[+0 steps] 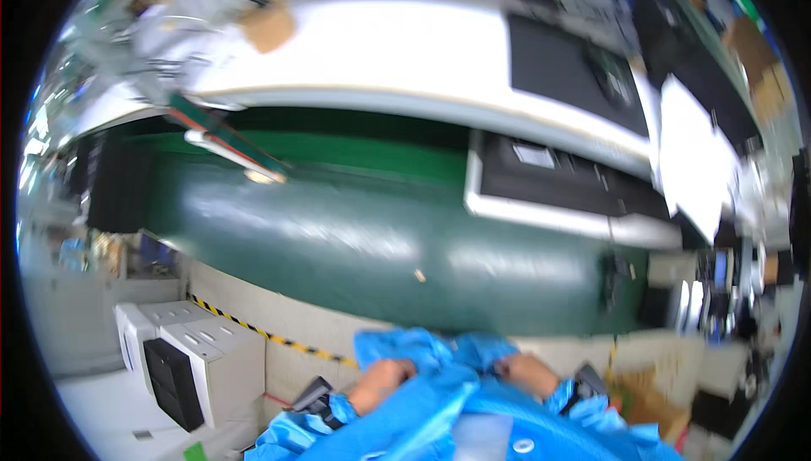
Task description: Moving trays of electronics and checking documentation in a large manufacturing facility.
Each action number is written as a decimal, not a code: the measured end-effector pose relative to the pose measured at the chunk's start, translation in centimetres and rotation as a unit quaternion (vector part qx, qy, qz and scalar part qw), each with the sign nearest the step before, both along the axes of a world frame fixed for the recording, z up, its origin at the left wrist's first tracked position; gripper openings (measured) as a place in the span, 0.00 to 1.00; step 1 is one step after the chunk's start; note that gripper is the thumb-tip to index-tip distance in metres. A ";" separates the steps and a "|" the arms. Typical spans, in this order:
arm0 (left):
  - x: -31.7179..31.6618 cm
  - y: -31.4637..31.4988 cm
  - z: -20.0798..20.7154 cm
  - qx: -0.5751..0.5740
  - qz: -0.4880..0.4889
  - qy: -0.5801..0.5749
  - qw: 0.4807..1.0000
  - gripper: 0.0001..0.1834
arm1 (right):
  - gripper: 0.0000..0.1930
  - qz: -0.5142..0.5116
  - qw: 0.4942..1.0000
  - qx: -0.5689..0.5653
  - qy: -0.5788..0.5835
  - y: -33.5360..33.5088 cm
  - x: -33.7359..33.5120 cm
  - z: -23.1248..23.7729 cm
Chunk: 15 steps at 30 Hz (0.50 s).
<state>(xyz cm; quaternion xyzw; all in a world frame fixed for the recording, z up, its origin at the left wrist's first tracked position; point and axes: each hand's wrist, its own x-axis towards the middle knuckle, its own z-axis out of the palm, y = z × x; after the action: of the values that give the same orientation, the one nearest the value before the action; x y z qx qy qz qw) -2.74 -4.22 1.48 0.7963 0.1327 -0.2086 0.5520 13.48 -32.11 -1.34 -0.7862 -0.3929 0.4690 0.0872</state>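
Low in the head view, both hands are close to the front of the blue work coat (422,398) that I wear. My left hand (384,383) is curled closed at a bunched fold of the coat. On the other side, my right hand (527,373) is also closed against the blue cloth, its fingertips partly hidden by it. Each wrist carries a dark band with a grey device. The picture is smeared by motion, so fine finger detail does not show.
Ahead stands a long white workbench (397,47) with a black mat (566,68) and a cardboard piece (269,25). Beneath it is a black drawer (557,176). White boxy equipment (224,368) stands at lower left, beside yellow-black floor tape (279,340). White sheets (697,157) hang at right.
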 end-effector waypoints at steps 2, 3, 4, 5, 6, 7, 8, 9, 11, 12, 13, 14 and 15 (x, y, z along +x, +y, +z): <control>0.7 0.2 -2.5 0.050 -0.020 0.000 0.999 0.13 | 0.13 0.091 0.995 -0.006 0.040 1.5 1.4 -0.4; 0.8 0.2 -4.1 0.094 -0.051 0.011 0.994 0.12 | 0.13 0.074 0.996 -0.016 0.047 3.1 1.6 -0.7; 0.4 -0.2 -5.7 0.089 -0.039 0.010 0.995 0.13 | 0.12 0.054 0.996 0.013 0.067 4.2 1.7 -0.5; 0.0 -0.1 -7.3 0.069 -0.038 0.002 0.997 0.14 | 0.12 0.027 0.995 0.021 0.090 5.3 2.3 0.0; -0.7 0.2 -8.6 0.067 -0.017 -0.002 0.998 0.16 | 0.12 -0.007 0.992 0.030 0.119 6.1 2.8 0.8; -1.4 0.5 -9.5 0.055 -0.001 0.000 0.998 0.19 | 0.12 -0.043 0.987 0.034 0.154 6.7 3.2 1.8; -1.8 0.6 -10.1 0.041 0.012 0.003 0.999 0.17 | 0.12 -0.075 0.978 0.034 0.193 6.9 3.4 3.0; -2.2 1.1 -10.2 0.030 0.026 0.000 0.999 0.16 | 0.13 -0.111 0.965 0.033 0.235 7.0 3.8 4.1; -2.6 1.5 -9.5 0.005 0.057 -0.022 0.998 0.14 | 0.16 -0.179 0.932 0.024 0.315 6.7 4.2 5.9; -2.7 1.7 -8.6 -0.005 0.071 -0.039 0.997 0.13 | 0.18 -0.209 0.915 0.016 0.345 6.4 4.1 6.7; -2.8 1.9 -7.7 -0.015 0.087 -0.060 0.994 0.12 | 0.19 -0.236 0.898 0.005 0.371 6.1 4.1 7.2; -3.1 2.1 -6.9 -0.022 0.102 -0.083 0.991 0.11 | 0.21 -0.255 0.886 0.001 0.387 5.9 3.8 7.4; -3.6 2.4 -6.2 -0.030 0.120 -0.090 0.988 0.09 | 0.23 -0.270 0.877 -0.004 0.398 5.6 3.6 7.6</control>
<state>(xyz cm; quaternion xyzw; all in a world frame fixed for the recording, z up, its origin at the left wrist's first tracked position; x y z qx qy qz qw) -6.32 -1.84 -4.67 0.7731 0.1708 -0.0718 0.6066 17.05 -26.48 6.25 -0.6095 -0.0952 0.7018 0.3562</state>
